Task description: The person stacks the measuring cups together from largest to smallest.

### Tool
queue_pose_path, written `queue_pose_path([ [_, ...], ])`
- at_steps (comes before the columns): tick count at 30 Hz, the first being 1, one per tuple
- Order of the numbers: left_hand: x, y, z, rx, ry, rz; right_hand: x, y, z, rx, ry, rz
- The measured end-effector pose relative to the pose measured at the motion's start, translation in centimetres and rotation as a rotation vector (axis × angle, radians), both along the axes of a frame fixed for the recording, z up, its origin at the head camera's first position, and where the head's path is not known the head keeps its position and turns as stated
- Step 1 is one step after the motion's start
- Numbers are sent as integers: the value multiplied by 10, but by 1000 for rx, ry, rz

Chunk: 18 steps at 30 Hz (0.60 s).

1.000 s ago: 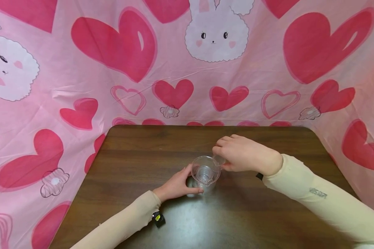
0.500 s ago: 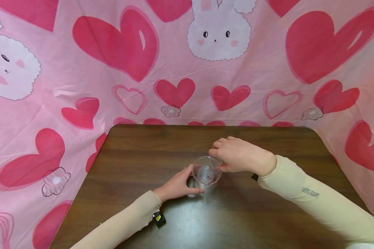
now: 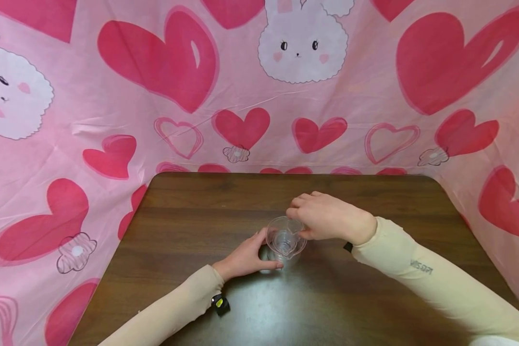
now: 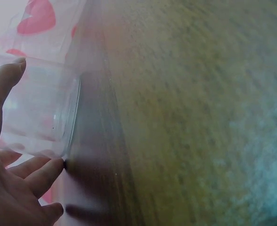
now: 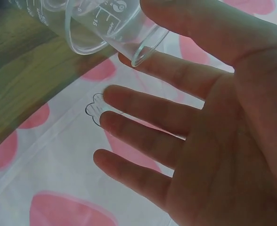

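Observation:
A large clear beaker [image 3: 287,253] with a spout stands upright on the table. My left hand [image 3: 245,259] holds its side, thumb toward the front and fingers behind; the left wrist view shows the beaker wall [image 4: 37,106] between them. My right hand [image 3: 330,217] pinches a smaller clear beaker [image 5: 115,21], marked with a printed scale, by its rim between thumb and index finger. Its other fingers spread loosely. This small beaker is tilted, with its lower end at the mouth of the large one. Rings show inside the large beaker; I cannot tell whether they are its base or another vessel.
The dark wooden table [image 3: 190,211] has rounded far corners. A pink cloth [image 3: 242,96] with hearts and rabbit faces hangs behind it and along both sides. A small black and yellow item [image 3: 220,303] sits at the left wrist.
My right hand has moved left with the small beaker, bringing it from beside the large beaker's rim to over its mouth. The left hand and large beaker have stayed in place.

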<state>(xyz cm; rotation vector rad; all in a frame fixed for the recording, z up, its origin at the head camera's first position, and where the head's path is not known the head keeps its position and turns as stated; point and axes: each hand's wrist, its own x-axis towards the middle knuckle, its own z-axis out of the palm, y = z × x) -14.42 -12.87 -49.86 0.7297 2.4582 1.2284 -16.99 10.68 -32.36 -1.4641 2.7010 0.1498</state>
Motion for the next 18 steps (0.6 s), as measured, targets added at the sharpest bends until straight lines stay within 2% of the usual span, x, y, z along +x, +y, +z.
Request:
queue_pose_path([
  [18, -1, 0, 2, 7, -8, -2, -2, -5, -9, 33, -22, -13],
])
